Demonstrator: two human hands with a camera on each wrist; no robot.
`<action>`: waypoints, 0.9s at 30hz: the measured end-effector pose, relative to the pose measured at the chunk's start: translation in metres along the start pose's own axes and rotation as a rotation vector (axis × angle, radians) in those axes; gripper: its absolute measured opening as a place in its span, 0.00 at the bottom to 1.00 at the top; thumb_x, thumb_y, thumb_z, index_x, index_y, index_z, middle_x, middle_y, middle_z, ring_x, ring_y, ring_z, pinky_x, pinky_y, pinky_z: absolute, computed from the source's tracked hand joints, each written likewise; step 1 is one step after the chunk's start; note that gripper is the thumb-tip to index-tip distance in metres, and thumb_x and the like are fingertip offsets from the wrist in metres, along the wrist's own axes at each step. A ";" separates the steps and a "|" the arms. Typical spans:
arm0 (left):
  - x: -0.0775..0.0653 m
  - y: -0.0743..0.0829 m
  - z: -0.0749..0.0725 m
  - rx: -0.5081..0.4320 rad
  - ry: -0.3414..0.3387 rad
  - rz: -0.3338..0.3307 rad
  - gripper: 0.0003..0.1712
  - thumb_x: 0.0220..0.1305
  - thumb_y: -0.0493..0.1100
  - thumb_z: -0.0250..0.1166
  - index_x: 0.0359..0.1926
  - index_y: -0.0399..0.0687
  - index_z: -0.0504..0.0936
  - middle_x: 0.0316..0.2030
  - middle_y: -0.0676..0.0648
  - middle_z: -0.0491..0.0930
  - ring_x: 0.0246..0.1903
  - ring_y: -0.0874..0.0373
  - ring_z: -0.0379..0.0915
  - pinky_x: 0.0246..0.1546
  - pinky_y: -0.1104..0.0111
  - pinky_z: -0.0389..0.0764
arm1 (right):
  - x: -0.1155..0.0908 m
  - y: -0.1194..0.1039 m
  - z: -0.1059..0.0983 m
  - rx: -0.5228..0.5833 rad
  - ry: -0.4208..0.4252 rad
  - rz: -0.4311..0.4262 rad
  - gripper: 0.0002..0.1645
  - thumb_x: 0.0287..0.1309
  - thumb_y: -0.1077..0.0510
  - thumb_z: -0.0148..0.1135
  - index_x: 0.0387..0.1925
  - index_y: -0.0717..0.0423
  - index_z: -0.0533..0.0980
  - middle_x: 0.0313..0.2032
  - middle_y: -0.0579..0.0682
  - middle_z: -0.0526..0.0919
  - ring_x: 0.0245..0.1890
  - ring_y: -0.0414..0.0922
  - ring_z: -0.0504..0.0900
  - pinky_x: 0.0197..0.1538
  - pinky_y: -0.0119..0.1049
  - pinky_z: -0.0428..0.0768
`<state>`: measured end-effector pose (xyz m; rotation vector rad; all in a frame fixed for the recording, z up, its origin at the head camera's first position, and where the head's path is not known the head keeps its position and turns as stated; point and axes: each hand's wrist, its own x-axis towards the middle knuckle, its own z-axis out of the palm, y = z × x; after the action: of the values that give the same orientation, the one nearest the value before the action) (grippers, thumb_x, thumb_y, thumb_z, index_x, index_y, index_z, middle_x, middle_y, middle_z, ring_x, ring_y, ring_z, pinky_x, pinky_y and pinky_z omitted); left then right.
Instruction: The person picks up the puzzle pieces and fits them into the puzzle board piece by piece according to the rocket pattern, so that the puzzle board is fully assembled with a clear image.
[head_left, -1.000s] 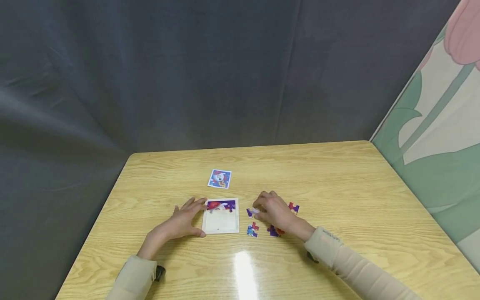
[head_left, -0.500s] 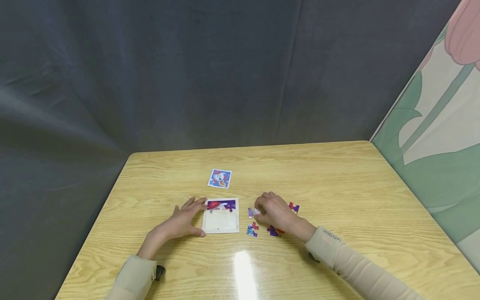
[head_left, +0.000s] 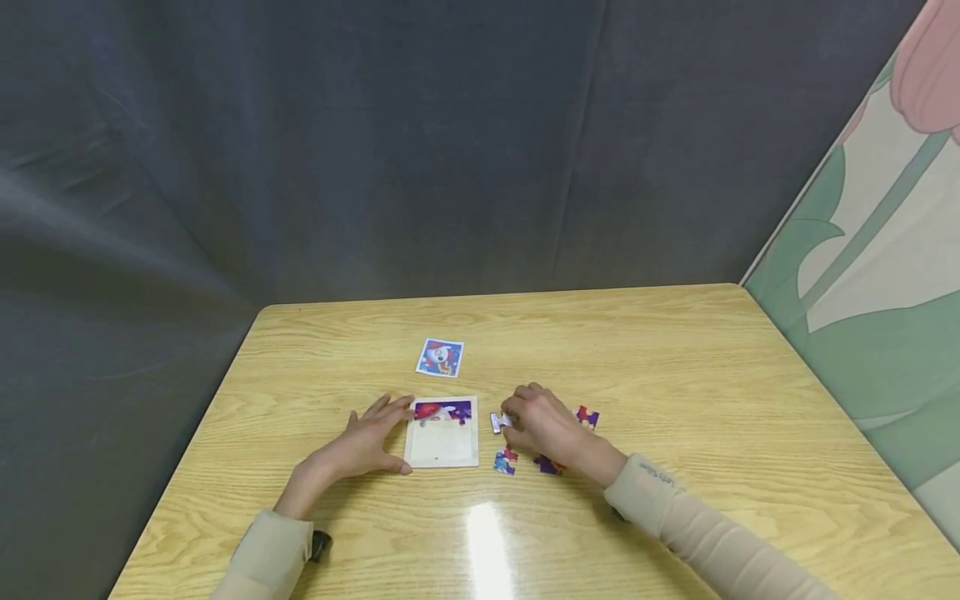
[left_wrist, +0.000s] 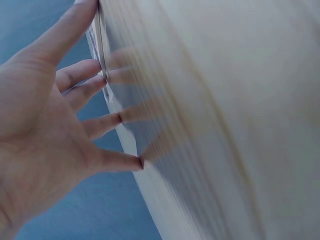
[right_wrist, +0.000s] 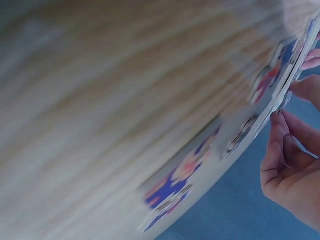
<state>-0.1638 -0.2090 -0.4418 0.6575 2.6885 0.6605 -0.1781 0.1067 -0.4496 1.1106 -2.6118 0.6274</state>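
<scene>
My right hand point(head_left: 551, 427) pinches a small jigsaw piece point(head_left: 496, 422) between thumb and fingertips, just right of the puzzle tray point(head_left: 441, 448); its visible end looks whitish. In the right wrist view that pinched piece point(right_wrist: 285, 102) is seen edge-on. Across the top of the white-rimmed tray lies a row of joined pieces point(head_left: 456, 409) in red, white and purple, with bare board below. My left hand point(head_left: 362, 443) spreads along the tray's left side, fingertips at its upper left corner and thumb by the lower left one. Seen from the left wrist, the fingers point(left_wrist: 102, 125) are extended down to the tabletop.
Loose jigsaw pieces lie near my right hand: a blue and red one point(head_left: 505, 462), a purple and orange one point(head_left: 549, 465) partly under the wrist, and a red and purple one point(head_left: 587, 418). A printed picture card point(head_left: 440, 357) rests beyond the tray on the wooden table point(head_left: 637, 350).
The pinched piece has turned in my right fingers, its purple end giving way to a whitish one. That hand has shifted slightly left. My left hand has stayed put.
</scene>
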 end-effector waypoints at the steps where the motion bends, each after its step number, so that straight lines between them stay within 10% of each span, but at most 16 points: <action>1: 0.000 0.000 0.000 0.000 0.001 0.001 0.46 0.48 0.52 0.75 0.67 0.47 0.68 0.74 0.47 0.52 0.73 0.40 0.35 0.58 0.26 0.37 | 0.002 -0.001 0.001 0.012 0.004 0.001 0.13 0.48 0.60 0.72 0.36 0.62 0.82 0.31 0.50 0.82 0.30 0.42 0.74 0.34 0.31 0.77; 16: -0.001 -0.003 -0.002 -0.004 0.010 0.004 0.45 0.48 0.52 0.75 0.66 0.46 0.69 0.74 0.45 0.52 0.73 0.38 0.35 0.57 0.25 0.37 | 0.041 -0.035 0.019 0.046 -0.005 -0.023 0.08 0.49 0.61 0.70 0.33 0.60 0.83 0.28 0.47 0.81 0.28 0.40 0.75 0.31 0.27 0.76; 27: 0.001 0.001 -0.001 0.004 0.004 0.005 0.44 0.49 0.53 0.75 0.66 0.45 0.68 0.74 0.45 0.52 0.73 0.38 0.36 0.57 0.25 0.37 | 0.037 -0.047 0.021 -0.126 -0.118 0.284 0.35 0.44 0.37 0.73 0.42 0.62 0.77 0.31 0.51 0.75 0.28 0.44 0.70 0.24 0.34 0.74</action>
<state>-0.1644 -0.2082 -0.4411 0.6655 2.6932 0.6578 -0.1699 0.0447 -0.4408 0.7683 -2.8941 0.4541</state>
